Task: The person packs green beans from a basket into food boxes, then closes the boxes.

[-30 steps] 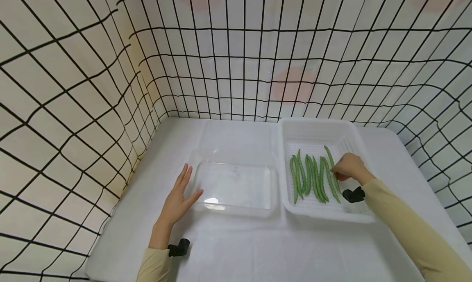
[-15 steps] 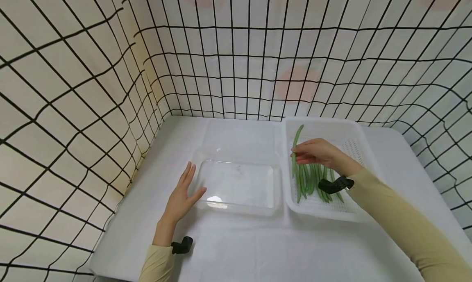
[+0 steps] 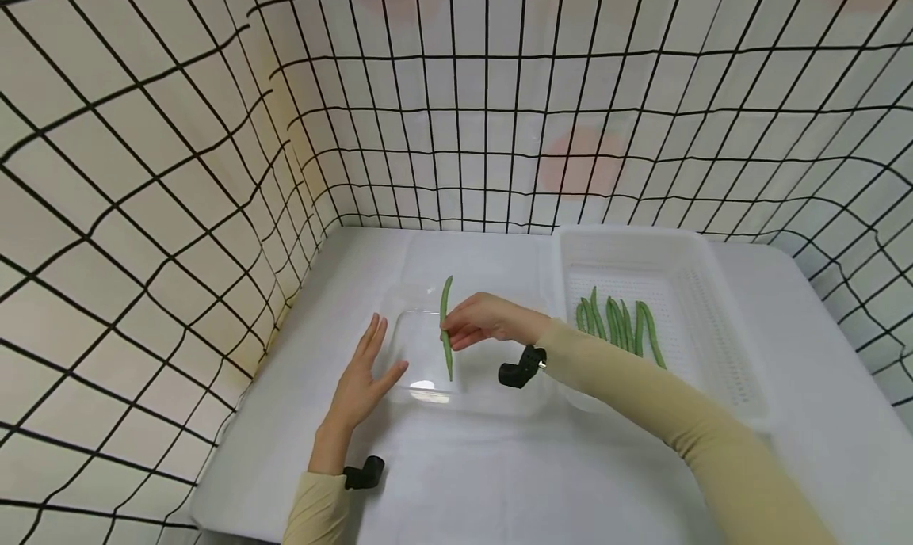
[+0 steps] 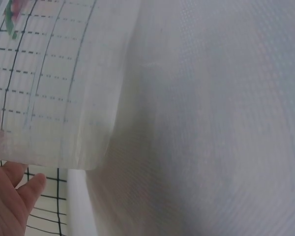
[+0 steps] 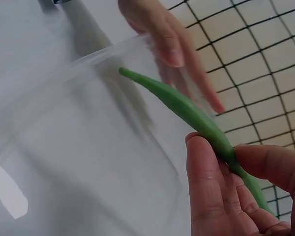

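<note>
Pinched between thumb and fingers of my right hand [image 3: 485, 319] is one green bean [image 3: 447, 299], held over the clear plastic container [image 3: 492, 390]. In the right wrist view the bean [image 5: 187, 109] slants across the fingertips, above the container's floor. My left hand [image 3: 357, 383] rests at the container's left side with straight fingers and the thumb spread toward it. The left wrist view shows that hand [image 4: 10, 196] by the clear wall [image 4: 93, 123]. Several more green beans [image 3: 628, 323] lie in a row in the white basket [image 3: 742, 386]; my right sleeve covers their lower ends.
A white cloth [image 3: 456, 474] covers the table. Black wire grid panels [image 3: 492, 117] stand behind and along both sides of it. The white basket is to the right of the clear container. Black cameras [image 3: 365, 472] are strapped to both wrists.
My right hand picked up a bean at the right end of the row and carried it left, out of the basket and over the clear container. The left hand stayed beside the container.
</note>
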Demonstrator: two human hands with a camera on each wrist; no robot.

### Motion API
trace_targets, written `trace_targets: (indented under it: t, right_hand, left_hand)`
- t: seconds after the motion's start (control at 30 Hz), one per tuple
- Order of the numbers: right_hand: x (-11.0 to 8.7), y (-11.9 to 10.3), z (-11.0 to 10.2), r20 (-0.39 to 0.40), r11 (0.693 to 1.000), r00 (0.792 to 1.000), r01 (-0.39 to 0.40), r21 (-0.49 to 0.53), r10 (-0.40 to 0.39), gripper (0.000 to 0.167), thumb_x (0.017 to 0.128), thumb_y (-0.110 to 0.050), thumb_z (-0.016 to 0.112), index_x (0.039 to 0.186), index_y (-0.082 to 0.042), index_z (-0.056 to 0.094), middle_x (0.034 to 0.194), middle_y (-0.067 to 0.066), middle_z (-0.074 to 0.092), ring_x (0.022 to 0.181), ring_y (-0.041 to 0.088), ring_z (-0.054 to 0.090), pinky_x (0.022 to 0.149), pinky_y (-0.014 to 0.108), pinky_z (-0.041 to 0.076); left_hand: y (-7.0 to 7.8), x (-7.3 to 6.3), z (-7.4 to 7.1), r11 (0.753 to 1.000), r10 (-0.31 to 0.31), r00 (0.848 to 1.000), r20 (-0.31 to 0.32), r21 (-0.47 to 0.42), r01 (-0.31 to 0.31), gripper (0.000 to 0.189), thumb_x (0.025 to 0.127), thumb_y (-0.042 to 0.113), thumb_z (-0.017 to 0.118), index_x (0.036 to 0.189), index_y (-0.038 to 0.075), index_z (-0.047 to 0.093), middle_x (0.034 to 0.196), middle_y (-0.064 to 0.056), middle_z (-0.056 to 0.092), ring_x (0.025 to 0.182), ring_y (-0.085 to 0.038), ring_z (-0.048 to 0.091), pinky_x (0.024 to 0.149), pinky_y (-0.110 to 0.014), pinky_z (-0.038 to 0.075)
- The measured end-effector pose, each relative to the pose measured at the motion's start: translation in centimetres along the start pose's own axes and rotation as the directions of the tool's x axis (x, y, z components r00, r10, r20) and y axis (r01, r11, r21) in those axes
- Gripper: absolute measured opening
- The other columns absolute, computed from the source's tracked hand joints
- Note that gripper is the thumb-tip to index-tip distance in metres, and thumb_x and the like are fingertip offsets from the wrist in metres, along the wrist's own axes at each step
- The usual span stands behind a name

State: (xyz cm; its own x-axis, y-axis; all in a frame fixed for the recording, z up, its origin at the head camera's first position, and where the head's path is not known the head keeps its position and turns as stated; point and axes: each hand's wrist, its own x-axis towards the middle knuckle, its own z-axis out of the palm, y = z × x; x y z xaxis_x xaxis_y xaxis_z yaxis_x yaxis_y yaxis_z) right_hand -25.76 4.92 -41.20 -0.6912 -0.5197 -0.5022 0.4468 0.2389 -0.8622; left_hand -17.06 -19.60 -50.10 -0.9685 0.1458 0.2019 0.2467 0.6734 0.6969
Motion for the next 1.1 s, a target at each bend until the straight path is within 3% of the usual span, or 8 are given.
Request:
trace_targets:
  t: [0.3,0.47,0.7,0.87,1.1]
  right_hand:
    - [3.9,1.7,2.4,-0.065,0.991,0.992,-0.109,-0.076,0.104,0.007,0.088,0.001,0.063,0.085,0.007,0.065,0.071,0.014,0.063,0.057,0.017,0.064,0.060,0.027,0.055]
    - [5.0,2.5,3.1,-0.078,0.984,0.988,-0.142,-0.111,0.133,0.008,0.088,0.002,0.062,0.082,0.007,0.064,0.068,0.012,0.062,0.053,0.014,0.062,0.059,0.025,0.054]
    - [5.5,2.9,3.2,-0.094,0.982,0.986,-0.151,-0.116,0.140,0.012,0.089,0.001,0.060,0.087,0.011,0.066,0.068,0.013,0.063,0.052,0.013,0.061,0.060,0.024,0.054]
    - [5.6,2.9,3.2,-0.092,0.982,0.987,-0.146,-0.118,0.136,0.014,0.089,0.002,0.058,0.093,0.014,0.064,0.075,0.017,0.065,0.055,0.016,0.064,0.063,0.026,0.055]
    - [4.8,2.3,2.9,-0.101,0.986,0.990,-0.109,-0.128,0.096,0.016,0.089,-0.001,0.060,0.097,0.013,0.062,0.081,0.017,0.065,0.060,0.018,0.065,0.064,0.030,0.056]
  left_hand:
    - [0.0,0.3,0.5,1.000,0.003,1.000,-0.007,0.004,-0.003,0.079,0.089,0.040,0.064,0.153,0.027,0.019,0.157,0.012,0.007,0.139,-0.025,0.023,0.100,-0.060,0.030]
    - [0.0,0.4,0.6,1.000,0.019,1.000,-0.018,-0.008,-0.019,0.078,0.089,0.039,0.065,0.152,0.025,0.021,0.157,0.012,0.009,0.139,-0.024,0.023,0.101,-0.059,0.030]
    - [0.2,0.4,0.7,0.999,0.034,0.999,-0.011,-0.002,-0.034,0.078,0.090,0.046,0.062,0.153,0.026,0.020,0.157,0.009,0.010,0.139,-0.024,0.024,0.100,-0.059,0.031]
    - [0.1,0.3,0.4,0.999,0.029,0.999,-0.029,0.015,-0.029,0.078,0.089,0.042,0.063,0.153,0.022,0.022,0.157,0.008,0.010,0.139,-0.024,0.023,0.100,-0.059,0.030]
    - [-0.1,0.1,0.1,1.000,0.005,1.000,-0.026,0.012,-0.005,0.078,0.090,0.038,0.065,0.153,0.028,0.019,0.157,0.011,0.008,0.140,-0.024,0.021,0.102,-0.059,0.028]
